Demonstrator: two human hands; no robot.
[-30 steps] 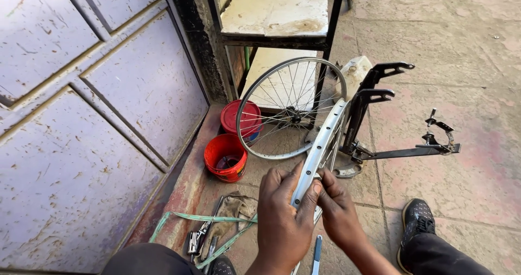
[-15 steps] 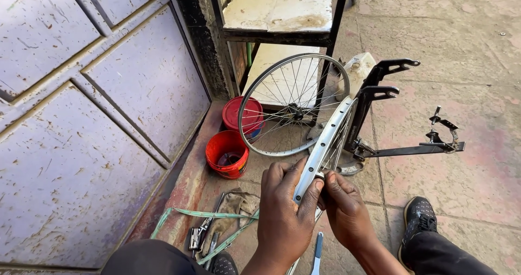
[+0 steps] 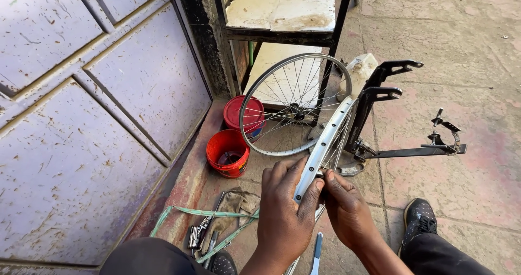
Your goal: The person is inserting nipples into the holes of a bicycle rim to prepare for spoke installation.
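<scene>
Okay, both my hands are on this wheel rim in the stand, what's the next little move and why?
Probably a small turn at the spoke end. Your left hand already wraps and steadies the silver rim, which sits in the black truing stand, and the fingers of your right hand pinch right at its inner edge.

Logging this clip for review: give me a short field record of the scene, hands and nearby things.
setting: paved ground beside a purple metal door
left hand: fingers wrapped on the silver wheel rim
right hand: fingers pinching at the rim's inner side
stand: black truing stand holds the rim
behind: spoked wheel, two red buckets
ground: tools and green strap
</scene>
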